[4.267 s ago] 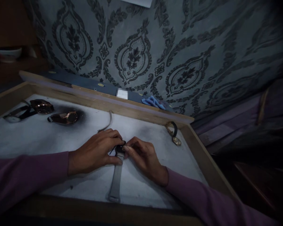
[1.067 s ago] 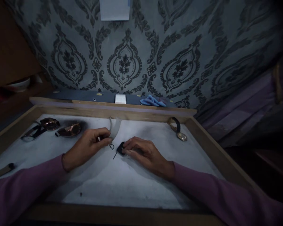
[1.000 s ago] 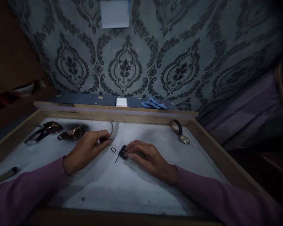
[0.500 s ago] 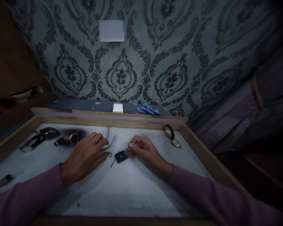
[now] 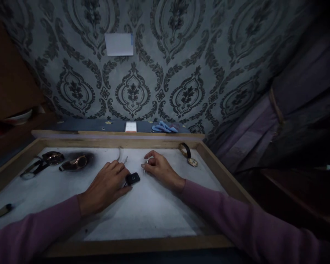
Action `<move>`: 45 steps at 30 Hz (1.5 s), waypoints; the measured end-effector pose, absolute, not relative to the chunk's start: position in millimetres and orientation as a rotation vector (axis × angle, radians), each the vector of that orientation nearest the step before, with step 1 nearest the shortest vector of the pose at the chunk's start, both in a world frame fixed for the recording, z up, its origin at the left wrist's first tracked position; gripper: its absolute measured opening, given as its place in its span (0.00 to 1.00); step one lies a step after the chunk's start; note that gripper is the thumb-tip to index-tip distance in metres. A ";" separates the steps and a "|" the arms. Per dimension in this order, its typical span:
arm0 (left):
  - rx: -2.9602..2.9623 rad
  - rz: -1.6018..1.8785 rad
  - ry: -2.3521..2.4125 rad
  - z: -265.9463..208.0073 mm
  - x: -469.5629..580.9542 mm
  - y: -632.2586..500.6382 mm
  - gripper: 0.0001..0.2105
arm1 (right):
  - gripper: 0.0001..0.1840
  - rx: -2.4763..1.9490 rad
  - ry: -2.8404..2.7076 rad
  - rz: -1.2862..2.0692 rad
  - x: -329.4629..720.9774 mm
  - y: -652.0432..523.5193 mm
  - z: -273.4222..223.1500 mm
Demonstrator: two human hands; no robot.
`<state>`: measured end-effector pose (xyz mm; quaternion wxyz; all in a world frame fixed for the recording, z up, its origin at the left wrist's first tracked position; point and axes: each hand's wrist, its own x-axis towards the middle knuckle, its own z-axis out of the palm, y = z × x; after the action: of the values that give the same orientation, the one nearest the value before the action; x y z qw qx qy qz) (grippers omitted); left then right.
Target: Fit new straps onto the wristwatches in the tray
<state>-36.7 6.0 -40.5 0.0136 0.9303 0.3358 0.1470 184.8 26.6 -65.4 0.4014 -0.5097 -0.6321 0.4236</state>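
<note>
A small black square object (image 5: 133,179), like a watch case, sits between the thumb and index finger of my left hand (image 5: 106,187). The fingers of that hand are closed around its left edge. A thin, shiny, slender tool (image 5: 146,165) is pinched in the fingertips of my right hand (image 5: 161,169), just right of the black case and apart from it. Thin grey curved strips (image 5: 120,154) lie beyond my left fingers, partly hidden by them.
The wooden-rimmed white tray (image 5: 118,245) also holds dark watches (image 5: 76,163) at left, a gold watch with a black strap (image 5: 192,161) at right, and a dark-tipped brush-like tool (image 5: 1,212). Behind the rim lie a blue cloth (image 5: 165,127) and a small white box (image 5: 131,127).
My left hand has come onto the black case, which lay on the tray by my right fingers. My right hand has drawn away from it. The view has shifted slightly.
</note>
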 end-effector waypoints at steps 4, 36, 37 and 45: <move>2.931 0.456 1.049 -41.3 -36.3 6.0 0.05 | 0.12 -1.330 -1.705 0.962 188.1 28.6 -63.4; 2.891 0.415 0.890 -38.0 -37.9 7.0 0.04 | 0.14 -1.343 -1.768 1.082 194.3 35.7 -59.5; 2.891 0.414 0.881 -38.3 -38.1 7.4 0.04 | 0.14 -1.336 -1.762 1.101 195.2 36.6 -60.3; 2.879 0.474 0.826 -42.3 -41.7 8.6 0.06 | 0.11 -1.277 -1.742 1.250 204.2 41.9 -61.7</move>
<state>-41.7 8.6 -42.3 0.0544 0.9480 0.2720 0.1559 204.2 41.9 -61.7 0.3175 -0.4854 -0.6619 0.4749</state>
